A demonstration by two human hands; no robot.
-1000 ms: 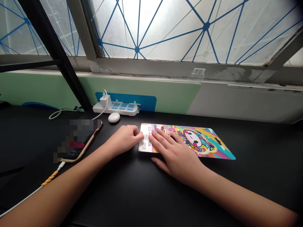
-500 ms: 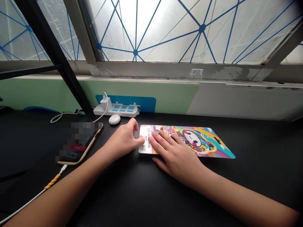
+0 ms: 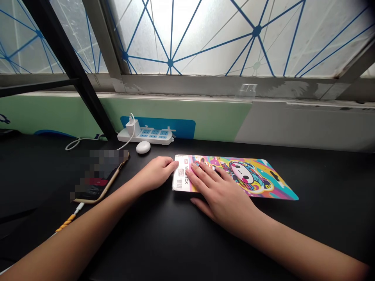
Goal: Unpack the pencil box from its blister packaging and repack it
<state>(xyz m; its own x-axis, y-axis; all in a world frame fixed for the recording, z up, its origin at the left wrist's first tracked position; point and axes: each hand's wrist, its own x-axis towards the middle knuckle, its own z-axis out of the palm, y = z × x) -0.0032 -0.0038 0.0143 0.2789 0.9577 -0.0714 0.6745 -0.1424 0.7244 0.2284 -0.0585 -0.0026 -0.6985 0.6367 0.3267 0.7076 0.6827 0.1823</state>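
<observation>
The flat pencil box [image 3: 246, 175], printed with a bright cartoon face, lies on the black tabletop [image 3: 181, 242] below a white power strip [image 3: 146, 136]. The right hand [image 3: 222, 203] rests palm-down across its labelled end, fingers spread, while the left hand [image 3: 155, 173] (fingers loosely together) touches its short edge with the fingertips; neither hand grips it.

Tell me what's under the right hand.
The right hand lies across a flat printed box. Its fingers cover part of the cartoon artwork beside the white label; what's beneath them cannot be seen. Its thumb sits over the black table.
</observation>
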